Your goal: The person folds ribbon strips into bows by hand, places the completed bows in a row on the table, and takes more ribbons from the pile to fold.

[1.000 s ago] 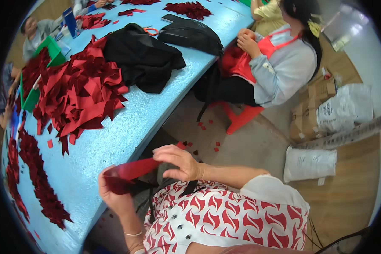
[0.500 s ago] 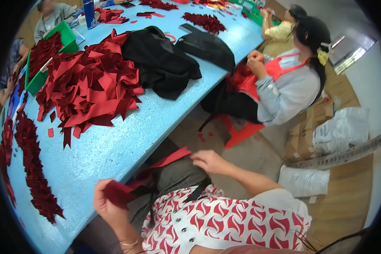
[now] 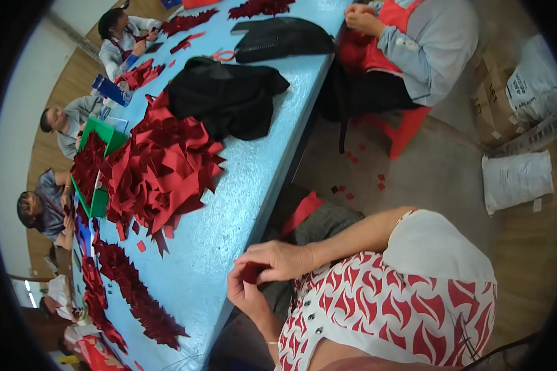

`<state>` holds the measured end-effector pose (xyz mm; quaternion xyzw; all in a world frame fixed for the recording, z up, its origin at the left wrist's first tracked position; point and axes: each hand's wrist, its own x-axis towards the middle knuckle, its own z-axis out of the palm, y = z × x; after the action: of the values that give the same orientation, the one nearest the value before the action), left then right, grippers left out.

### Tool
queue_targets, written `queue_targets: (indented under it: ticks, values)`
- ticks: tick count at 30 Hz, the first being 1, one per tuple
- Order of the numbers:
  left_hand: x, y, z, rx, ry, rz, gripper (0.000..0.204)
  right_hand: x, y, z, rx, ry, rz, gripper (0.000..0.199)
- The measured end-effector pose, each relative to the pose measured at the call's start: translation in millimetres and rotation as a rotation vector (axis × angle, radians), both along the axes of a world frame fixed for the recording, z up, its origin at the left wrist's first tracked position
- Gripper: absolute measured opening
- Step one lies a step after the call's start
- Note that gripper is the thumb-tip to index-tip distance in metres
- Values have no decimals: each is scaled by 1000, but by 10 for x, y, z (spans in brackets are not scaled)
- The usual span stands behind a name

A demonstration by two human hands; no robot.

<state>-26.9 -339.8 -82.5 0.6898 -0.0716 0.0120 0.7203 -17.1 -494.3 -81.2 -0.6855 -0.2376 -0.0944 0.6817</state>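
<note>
My left hand (image 3: 247, 298) and my right hand (image 3: 280, 260) are close together over my lap, beside the table edge. Pinched between their fingers is a dark red ribbon (image 3: 254, 270), folded small and partly covered by the fingers. A brighter red ribbon end (image 3: 304, 212) with a notched tip lies across my grey-clad leg beyond my right forearm. Whether it joins the held part is hidden. On the blue table (image 3: 216, 216) a large heap of loose red ribbons (image 3: 161, 167) is piled up. Nearer, a long row of folded dark red ribbon pieces (image 3: 136, 297) lies along the table.
Next to the heap stands a green bin (image 3: 99, 201) of dark red pieces. A black garment (image 3: 226, 96) and a black bag (image 3: 281, 40) lie farther along. A co-worker in a red apron (image 3: 390, 37) sits at the right. Red scraps and a white sack (image 3: 517, 179) are on the floor.
My right hand has come in to meet my left, and the ribbon stretched between them is now bunched at the fingers. The view has shifted, showing more people across the table.
</note>
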Motion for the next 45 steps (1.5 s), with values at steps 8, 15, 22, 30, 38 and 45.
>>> queue_targets:
  ticks: [8, 15, 22, 30, 38, 45]
  values:
    - [12, -106, -4, 43, 118, -39, 9, -61, -196, 47, 70, 84, -35, 32]
    - [28, -219, -20, 14, 115, -67, 7, -34, -390, 92, 21, 106, 28, 23]
    - [3, -256, -21, -32, 129, -99, 9, -11, -361, 100, 35, 113, -1, 14]
    - [-53, -323, 65, 9, 305, -285, 12, 104, -301, 315, 186, 37, -28, 15]
    - [133, 40, -404, 293, 217, -291, 12, 167, -566, 827, 883, 474, 355, 16]
    - [266, -105, -1049, 744, -8, -260, 15, 133, -630, 552, 871, 472, 237, 21]
